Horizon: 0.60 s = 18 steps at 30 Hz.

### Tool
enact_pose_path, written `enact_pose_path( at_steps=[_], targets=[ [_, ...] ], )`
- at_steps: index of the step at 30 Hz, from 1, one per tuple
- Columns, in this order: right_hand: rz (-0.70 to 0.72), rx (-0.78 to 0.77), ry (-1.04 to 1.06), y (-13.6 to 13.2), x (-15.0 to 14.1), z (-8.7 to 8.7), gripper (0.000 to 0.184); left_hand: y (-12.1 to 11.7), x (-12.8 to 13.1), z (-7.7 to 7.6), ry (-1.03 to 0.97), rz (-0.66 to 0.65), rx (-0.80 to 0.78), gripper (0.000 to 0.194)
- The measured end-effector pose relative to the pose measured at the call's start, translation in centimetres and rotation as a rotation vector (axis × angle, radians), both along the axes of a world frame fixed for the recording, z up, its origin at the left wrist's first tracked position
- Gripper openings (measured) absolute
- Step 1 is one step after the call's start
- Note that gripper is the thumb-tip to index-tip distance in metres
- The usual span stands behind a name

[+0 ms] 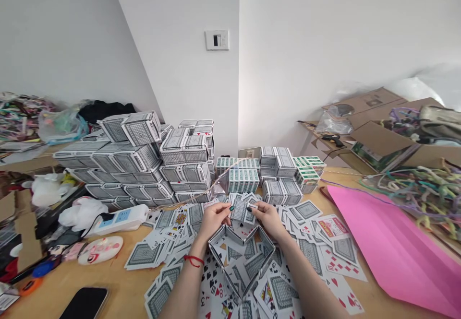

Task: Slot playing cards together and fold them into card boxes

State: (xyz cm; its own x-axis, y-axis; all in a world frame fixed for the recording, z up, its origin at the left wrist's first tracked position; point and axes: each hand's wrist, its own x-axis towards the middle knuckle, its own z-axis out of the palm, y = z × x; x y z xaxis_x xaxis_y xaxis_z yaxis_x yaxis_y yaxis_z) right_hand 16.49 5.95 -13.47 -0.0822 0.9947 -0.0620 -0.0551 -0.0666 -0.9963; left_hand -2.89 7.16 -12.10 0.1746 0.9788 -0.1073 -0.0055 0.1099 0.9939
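Note:
My left hand point(216, 217) and my right hand point(268, 217) are close together at the middle of the table, fingers pinched. Between them is a grey-backed playing card point(238, 209); the left fingers grip its left side, the right fingers its right side. Whether more than one card is held I cannot tell. Just below the hands stands a heart-shaped frame point(264, 254) built of folded cards, with a notch at its far side. Loose playing cards point(144, 254) lie inside and all around it, some face up, some face down. A red string bracelet circles the left wrist.
Stacked blocks of folded cards point(118, 158) rise at the back left. Green card boxes point(244, 180) stand at the back middle. A power strip point(122, 219), a computer mouse point(101, 250) and a phone point(85, 303) lie left. Pink paper point(389, 256) covers the right.

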Motion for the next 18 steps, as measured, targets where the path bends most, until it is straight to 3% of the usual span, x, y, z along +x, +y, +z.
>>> enact_pose_path(
  at_steps=[3, 6, 9, 13, 18],
  targets=[
    [-0.025, -0.018, 0.048, 0.1, 0.0, 0.1, 0.038, -0.2, -0.9, 1.7, 0.032, -0.026, -0.001, 0.026],
    [-0.034, -0.038, 0.076, 0.0, 0.1, 0.2, 0.037, -0.5, -3.5, 4.1, 0.376, 0.000, 0.121, 0.023],
    [-0.025, -0.049, 0.093, 0.0, 0.0, 0.3, 0.036, -0.6, -6.6, 5.8, 0.754, 0.160, 0.193, 0.029],
    [-0.020, -0.051, 0.102, 0.0, -0.1, 0.2, 0.036, -0.6, -9.0, 5.5, 1.116, 0.166, 0.085, 0.044],
    [-0.028, -0.027, 0.092, -0.1, -0.1, 0.2, 0.038, -0.3, -8.7, 4.5, 1.217, 0.071, -0.030, 0.043]
  ],
)
